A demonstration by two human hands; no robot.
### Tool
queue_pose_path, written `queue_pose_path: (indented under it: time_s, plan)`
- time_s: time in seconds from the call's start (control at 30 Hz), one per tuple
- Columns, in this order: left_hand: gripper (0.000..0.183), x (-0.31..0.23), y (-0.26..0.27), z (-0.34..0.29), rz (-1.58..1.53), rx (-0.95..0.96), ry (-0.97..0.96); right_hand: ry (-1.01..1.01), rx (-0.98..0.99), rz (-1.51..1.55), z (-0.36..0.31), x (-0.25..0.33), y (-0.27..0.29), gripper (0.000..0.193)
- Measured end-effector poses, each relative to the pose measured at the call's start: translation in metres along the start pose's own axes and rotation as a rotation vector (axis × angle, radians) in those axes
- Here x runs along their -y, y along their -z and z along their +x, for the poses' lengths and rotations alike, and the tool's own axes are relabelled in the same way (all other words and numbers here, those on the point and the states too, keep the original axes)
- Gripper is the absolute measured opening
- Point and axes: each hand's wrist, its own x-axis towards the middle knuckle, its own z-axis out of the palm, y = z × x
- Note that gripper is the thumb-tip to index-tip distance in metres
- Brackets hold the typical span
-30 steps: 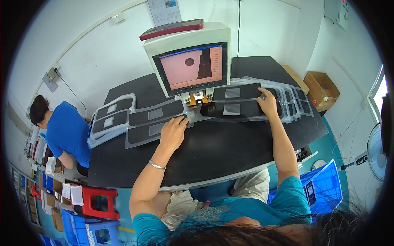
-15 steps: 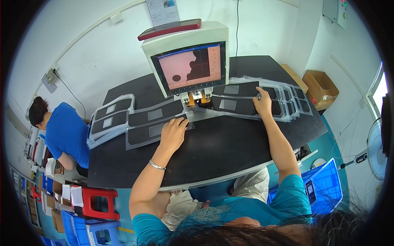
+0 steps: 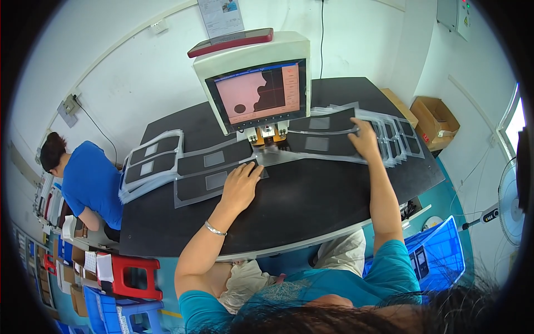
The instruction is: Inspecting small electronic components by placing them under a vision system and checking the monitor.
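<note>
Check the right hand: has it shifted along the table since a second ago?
Yes. The right hand has slid rightward, away from the monitor, and now presses the dark sheet closer to the stacked sheets.

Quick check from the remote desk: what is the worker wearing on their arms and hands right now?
Both hands are bare, no gloves. The left hand has a thin silver bracelet at the wrist. The right hand shows no jewellery or watch. Both forearms are uncovered; short teal sleeves end above the elbows.
</note>
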Motion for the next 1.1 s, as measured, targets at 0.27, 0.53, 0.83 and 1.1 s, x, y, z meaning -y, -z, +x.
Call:
queue_pose_path:
  time_s: [0.27,0.53,0.83,1.1]
  plan:
    - [0.036,-0.045,0.000,-0.001,-0.098,-0.003,-0.136,-0.144,-0.138,-0.406,-0.007,-0.044,0.042,0.052]
    - [0.037,-0.042,-0.005,0.000,-0.070,0.008,-0.134,0.108,0.188,-0.227,-0.018,0.031,-0.023,0.046]
    - [0.043,-0.043,0.007,0.000,-0.133,-0.008,-0.134,0.060,0.312,-0.205,-0.012,-0.015,0.003,0.046]
    - [0.035,-0.031,0.000,0.005,-0.203,0.064,-0.090,0.067,0.326,-0.193,-0.013,-0.015,0.004,0.045]
